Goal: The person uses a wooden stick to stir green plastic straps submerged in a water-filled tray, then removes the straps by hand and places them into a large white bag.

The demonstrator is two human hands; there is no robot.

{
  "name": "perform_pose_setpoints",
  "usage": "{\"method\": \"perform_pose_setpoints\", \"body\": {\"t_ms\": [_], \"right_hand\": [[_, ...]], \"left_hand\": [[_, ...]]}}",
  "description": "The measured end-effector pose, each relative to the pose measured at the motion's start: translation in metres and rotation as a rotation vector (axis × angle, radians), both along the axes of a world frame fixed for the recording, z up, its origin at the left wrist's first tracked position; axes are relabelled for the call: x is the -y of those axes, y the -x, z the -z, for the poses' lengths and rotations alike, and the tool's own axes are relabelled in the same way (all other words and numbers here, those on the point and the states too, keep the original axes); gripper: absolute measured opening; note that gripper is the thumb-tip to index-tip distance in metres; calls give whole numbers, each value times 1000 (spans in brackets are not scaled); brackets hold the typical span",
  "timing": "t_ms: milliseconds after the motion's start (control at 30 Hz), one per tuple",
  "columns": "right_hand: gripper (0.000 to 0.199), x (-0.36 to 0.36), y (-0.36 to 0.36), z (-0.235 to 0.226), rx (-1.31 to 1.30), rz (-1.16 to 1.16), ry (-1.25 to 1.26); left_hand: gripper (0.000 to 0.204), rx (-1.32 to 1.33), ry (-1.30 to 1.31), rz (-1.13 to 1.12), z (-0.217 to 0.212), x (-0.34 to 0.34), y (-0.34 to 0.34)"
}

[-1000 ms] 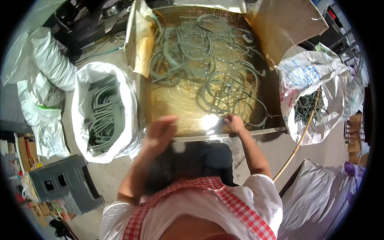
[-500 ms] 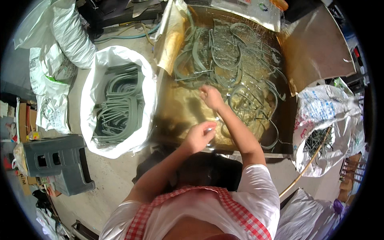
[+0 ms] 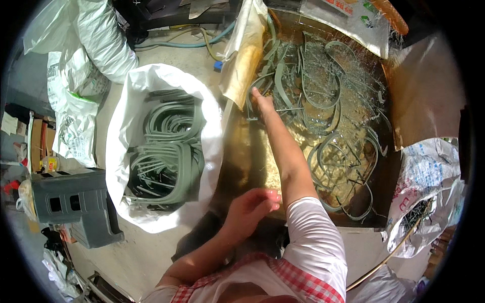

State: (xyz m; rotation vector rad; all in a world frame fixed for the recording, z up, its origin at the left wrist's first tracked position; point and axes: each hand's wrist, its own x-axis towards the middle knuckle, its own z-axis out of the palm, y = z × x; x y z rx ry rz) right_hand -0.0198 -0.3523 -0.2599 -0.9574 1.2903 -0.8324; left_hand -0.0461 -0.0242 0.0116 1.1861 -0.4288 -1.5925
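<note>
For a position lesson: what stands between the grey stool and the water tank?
In the head view, an open white sack of grey-green strips stands between stool and tank.

Showing a dark grey plastic stool [image 3: 76,204] at left, standing near cardboard pieces [image 3: 37,144]. Displaying white sacks [image 3: 103,40] at upper left, slumping together. Including a blue hose [image 3: 214,40], curving along the floor [image 3: 166,56] near a small blue object [image 3: 217,66]. Presenting a slender pole [image 3: 384,261], slanting at lower right.

Under your right fingers [image 3: 255,93], a water-filled tank [image 3: 247,159] is carrying curved green strips [image 3: 281,87] beside and right of them, while left of them the floor [image 3: 139,260] is bearing a white sack [image 3: 120,156].
</note>
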Motion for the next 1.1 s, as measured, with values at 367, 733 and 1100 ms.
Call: {"method": "perform_pose_setpoints", "body": {"t_ms": [367,733,1100], "right_hand": [[43,9,-10,18,272,-63,-22],[31,-26,-5,-15,490,-64,-245],[54,-73,53,-36,396,234,-121]], "left_hand": [[20,-91,-55,0,-5,-8,-12],[20,-126,38,27,-1,-12,-1],[26,-34,-38,88,7,-11,-4]]}}
